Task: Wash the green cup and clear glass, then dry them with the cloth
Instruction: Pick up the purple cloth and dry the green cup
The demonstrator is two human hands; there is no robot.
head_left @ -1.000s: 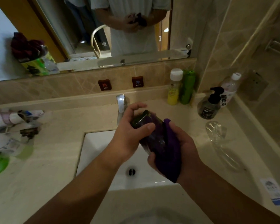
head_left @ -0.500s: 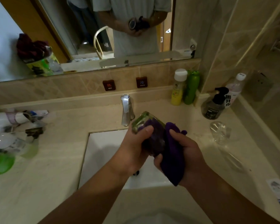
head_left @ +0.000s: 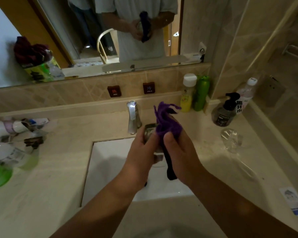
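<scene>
I log: purple cloth [head_left: 168, 127] above my fingers; white basin [head_left: 110, 160] beneath; beige marbled counter [head_left: 41, 194]; green bottle [head_left: 202, 93].

I am standing in a bathroom. Below my hands lies a white rectangular basin [head_left: 110, 169] sunk into a beige marble counter [head_left: 41, 194], and just beyond them rises a chrome tap [head_left: 133, 117]. Behind it, on the tan tiled wall [head_left: 76, 93], sit two small dark plaques marked HOT [head_left: 114, 91] and COLD [head_left: 149, 87] under a wide mirror [head_left: 93, 40]. Beyond and right of my hands stand a yellow bottle with a white cap [head_left: 187, 93], a green bottle [head_left: 202, 93] and a dark pump dispenser [head_left: 225, 110].
</scene>
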